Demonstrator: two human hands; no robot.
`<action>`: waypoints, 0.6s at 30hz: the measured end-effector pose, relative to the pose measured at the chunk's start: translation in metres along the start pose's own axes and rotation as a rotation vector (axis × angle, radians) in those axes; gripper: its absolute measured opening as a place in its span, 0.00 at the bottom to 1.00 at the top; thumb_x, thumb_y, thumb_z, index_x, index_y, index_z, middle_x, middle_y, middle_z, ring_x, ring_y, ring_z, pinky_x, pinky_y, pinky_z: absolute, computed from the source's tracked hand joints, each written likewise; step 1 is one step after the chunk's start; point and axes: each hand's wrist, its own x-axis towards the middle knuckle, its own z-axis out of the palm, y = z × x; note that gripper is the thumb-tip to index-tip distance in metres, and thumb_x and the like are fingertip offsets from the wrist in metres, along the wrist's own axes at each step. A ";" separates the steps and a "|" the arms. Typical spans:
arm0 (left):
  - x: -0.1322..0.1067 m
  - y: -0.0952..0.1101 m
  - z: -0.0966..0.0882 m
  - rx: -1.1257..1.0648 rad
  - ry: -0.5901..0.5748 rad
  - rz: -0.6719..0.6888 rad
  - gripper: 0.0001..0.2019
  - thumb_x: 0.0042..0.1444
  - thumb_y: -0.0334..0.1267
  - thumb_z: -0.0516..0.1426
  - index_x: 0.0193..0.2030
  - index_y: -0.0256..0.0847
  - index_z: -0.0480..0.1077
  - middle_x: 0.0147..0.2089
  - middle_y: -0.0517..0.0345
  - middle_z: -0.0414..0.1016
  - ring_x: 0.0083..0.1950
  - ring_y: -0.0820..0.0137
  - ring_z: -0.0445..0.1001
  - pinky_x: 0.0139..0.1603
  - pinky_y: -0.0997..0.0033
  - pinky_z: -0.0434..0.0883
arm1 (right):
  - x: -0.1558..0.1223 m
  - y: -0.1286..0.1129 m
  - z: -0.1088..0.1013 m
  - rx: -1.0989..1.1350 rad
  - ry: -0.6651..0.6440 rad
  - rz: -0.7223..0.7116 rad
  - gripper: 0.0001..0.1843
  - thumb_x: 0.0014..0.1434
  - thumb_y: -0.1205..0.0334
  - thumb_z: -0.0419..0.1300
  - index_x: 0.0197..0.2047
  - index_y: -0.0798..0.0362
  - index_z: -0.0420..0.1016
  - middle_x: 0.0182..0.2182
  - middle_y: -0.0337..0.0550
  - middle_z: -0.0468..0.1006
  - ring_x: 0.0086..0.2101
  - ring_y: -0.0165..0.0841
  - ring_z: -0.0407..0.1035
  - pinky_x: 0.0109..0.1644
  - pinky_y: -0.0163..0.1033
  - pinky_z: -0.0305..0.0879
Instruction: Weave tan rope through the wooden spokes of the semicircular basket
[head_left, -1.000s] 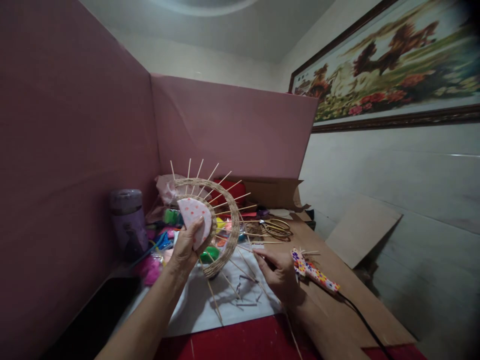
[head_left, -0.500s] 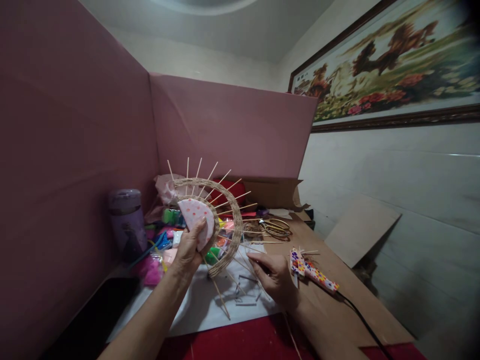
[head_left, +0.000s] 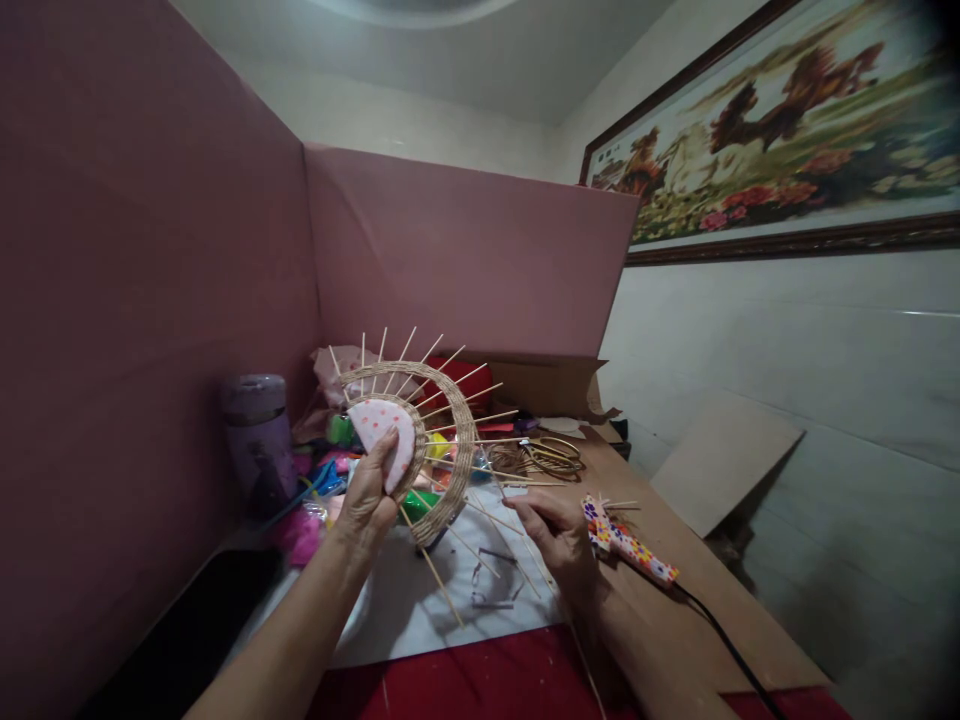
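Observation:
My left hand (head_left: 369, 498) is closed on a half-woven basket base (head_left: 453, 440): a pink dotted disc ringed by woven cane, with thin stakes fanning outward. I hold it upright above the white sheet (head_left: 450, 600). My right hand (head_left: 553, 543) rests lower right on the table, fingers curled and pinching a thin cane strand (head_left: 480, 470) that runs up to the weave. A dotted glue gun (head_left: 628, 543) with a black cord lies just right of that hand.
Pink partition boards stand at left and behind. A purple flask (head_left: 255, 435) stands at left beside bright craft scraps (head_left: 315, 500). A coil of cane (head_left: 544, 457) and an open cardboard box (head_left: 551, 385) lie behind. A loose board (head_left: 720, 455) leans at the wall.
The woven piece has turned slightly and shifted left and up in my left hand. My right hand has slid a little along the strand, staying by the glue gun.

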 end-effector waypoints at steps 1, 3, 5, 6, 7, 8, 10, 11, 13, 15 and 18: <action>0.000 0.001 0.000 -0.003 0.001 0.004 0.04 0.51 0.27 0.55 0.34 0.33 0.70 0.26 0.54 0.77 0.25 0.71 0.75 0.27 0.71 0.75 | 0.001 -0.001 0.000 0.034 0.004 0.044 0.09 0.56 0.62 0.55 0.35 0.53 0.77 0.28 0.43 0.76 0.29 0.31 0.69 0.31 0.34 0.63; 0.000 0.002 0.001 -0.001 0.000 0.000 0.04 0.52 0.27 0.54 0.34 0.33 0.70 0.26 0.54 0.77 0.24 0.71 0.75 0.27 0.71 0.75 | 0.002 -0.002 0.000 0.083 0.011 0.125 0.10 0.55 0.60 0.56 0.33 0.53 0.78 0.27 0.42 0.77 0.28 0.32 0.69 0.31 0.34 0.64; -0.001 0.002 0.001 0.010 -0.015 -0.038 0.04 0.52 0.28 0.53 0.33 0.33 0.69 0.25 0.54 0.77 0.23 0.71 0.75 0.25 0.71 0.75 | 0.002 -0.004 0.003 0.109 -0.003 0.176 0.10 0.54 0.59 0.58 0.31 0.54 0.78 0.26 0.43 0.78 0.28 0.33 0.70 0.31 0.35 0.64; -0.002 0.001 0.001 0.015 -0.028 -0.059 0.04 0.52 0.28 0.54 0.33 0.33 0.69 0.24 0.54 0.76 0.22 0.71 0.74 0.24 0.71 0.75 | 0.002 -0.004 0.004 0.114 -0.014 0.193 0.10 0.53 0.58 0.58 0.31 0.54 0.78 0.26 0.43 0.78 0.29 0.33 0.70 0.32 0.35 0.64; -0.002 0.000 0.001 0.020 -0.041 -0.078 0.04 0.52 0.28 0.54 0.33 0.33 0.70 0.24 0.54 0.76 0.22 0.70 0.74 0.23 0.71 0.75 | 0.002 -0.004 0.006 0.117 -0.027 0.206 0.11 0.53 0.58 0.58 0.31 0.54 0.79 0.26 0.44 0.78 0.28 0.34 0.70 0.32 0.35 0.64; -0.003 -0.001 0.000 0.018 -0.046 -0.090 0.04 0.51 0.27 0.54 0.34 0.33 0.70 0.24 0.54 0.76 0.22 0.70 0.74 0.23 0.71 0.75 | 0.002 -0.004 0.007 0.118 -0.038 0.214 0.12 0.53 0.57 0.58 0.31 0.55 0.79 0.25 0.44 0.77 0.28 0.34 0.70 0.32 0.35 0.64; -0.004 -0.004 0.000 -0.005 -0.039 -0.110 0.05 0.50 0.25 0.55 0.34 0.33 0.70 0.25 0.54 0.77 0.23 0.69 0.75 0.24 0.70 0.75 | 0.001 -0.002 0.010 0.119 -0.061 0.224 0.12 0.53 0.56 0.58 0.30 0.56 0.79 0.24 0.44 0.77 0.27 0.34 0.69 0.31 0.35 0.64; -0.004 -0.006 0.000 -0.024 -0.035 -0.123 0.06 0.49 0.24 0.55 0.34 0.33 0.70 0.26 0.53 0.77 0.24 0.69 0.75 0.26 0.70 0.75 | 0.000 -0.001 0.011 0.118 -0.077 0.223 0.12 0.53 0.56 0.58 0.29 0.56 0.78 0.24 0.44 0.76 0.27 0.33 0.69 0.30 0.35 0.64; -0.006 -0.009 0.000 -0.065 -0.040 -0.150 0.07 0.49 0.23 0.55 0.35 0.33 0.69 0.27 0.52 0.77 0.26 0.68 0.76 0.29 0.68 0.76 | 0.000 0.000 0.012 0.113 -0.106 0.205 0.12 0.53 0.57 0.59 0.29 0.57 0.78 0.24 0.45 0.76 0.27 0.33 0.68 0.30 0.35 0.64; -0.008 -0.011 0.001 -0.101 -0.058 -0.175 0.07 0.49 0.23 0.54 0.35 0.32 0.69 0.28 0.51 0.78 0.27 0.67 0.76 0.30 0.68 0.76 | -0.001 0.001 0.012 0.094 -0.119 0.169 0.12 0.53 0.58 0.58 0.27 0.57 0.77 0.24 0.44 0.75 0.27 0.32 0.67 0.30 0.34 0.63; -0.013 -0.014 0.005 -0.152 -0.071 -0.194 0.07 0.50 0.23 0.53 0.34 0.33 0.69 0.28 0.52 0.78 0.27 0.69 0.76 0.32 0.69 0.76 | -0.002 0.000 0.013 0.059 -0.141 0.113 0.15 0.55 0.58 0.56 0.22 0.56 0.74 0.18 0.39 0.69 0.23 0.28 0.62 0.26 0.32 0.60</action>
